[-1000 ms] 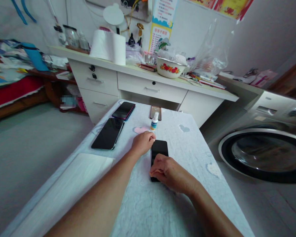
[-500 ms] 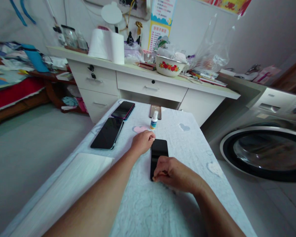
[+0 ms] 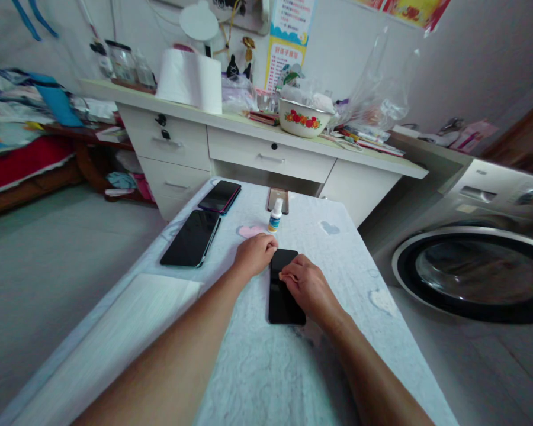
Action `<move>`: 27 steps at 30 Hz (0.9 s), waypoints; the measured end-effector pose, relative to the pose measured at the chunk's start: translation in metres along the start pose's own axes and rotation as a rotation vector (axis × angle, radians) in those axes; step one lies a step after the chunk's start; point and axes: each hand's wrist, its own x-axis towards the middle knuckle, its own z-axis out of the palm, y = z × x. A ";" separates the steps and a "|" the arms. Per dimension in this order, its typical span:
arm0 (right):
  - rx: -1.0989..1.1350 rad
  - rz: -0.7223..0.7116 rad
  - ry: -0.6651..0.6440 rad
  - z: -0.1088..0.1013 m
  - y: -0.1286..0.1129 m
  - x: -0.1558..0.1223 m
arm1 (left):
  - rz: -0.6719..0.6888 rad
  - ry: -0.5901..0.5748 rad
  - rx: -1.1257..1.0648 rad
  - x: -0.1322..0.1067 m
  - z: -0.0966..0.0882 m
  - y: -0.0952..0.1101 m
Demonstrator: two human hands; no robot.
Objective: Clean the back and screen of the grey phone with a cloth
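Note:
A black phone lies screen up on the white patterned tabletop. My left hand is curled shut and pressed against the phone's far left corner. My right hand rests on the far half of the screen. Its fingers pinch something small and pale that I cannot make out, held against the glass. A small white bottle with a blue label stands upright just beyond my left hand, beside a pink heart-shaped piece.
Two more dark phones lie at the table's left, and a brownish one at its far edge. Behind stands a cluttered white desk with drawers. A washing machine is at the right, bare floor at the left.
My right hand has slid from the phone's near end up to its far half, uncovering the near part of the screen. My left hand has stayed at the far corner.

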 end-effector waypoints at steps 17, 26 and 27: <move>0.224 -0.225 -0.454 -0.018 -0.027 -0.019 | 0.013 0.010 0.004 -0.001 -0.001 0.000; 0.220 -0.175 -0.549 -0.033 -0.013 -0.021 | -0.002 -0.002 0.000 0.000 -0.002 0.001; 0.216 -0.169 -0.549 -0.035 -0.012 -0.021 | -0.001 0.000 0.001 -0.001 -0.002 0.001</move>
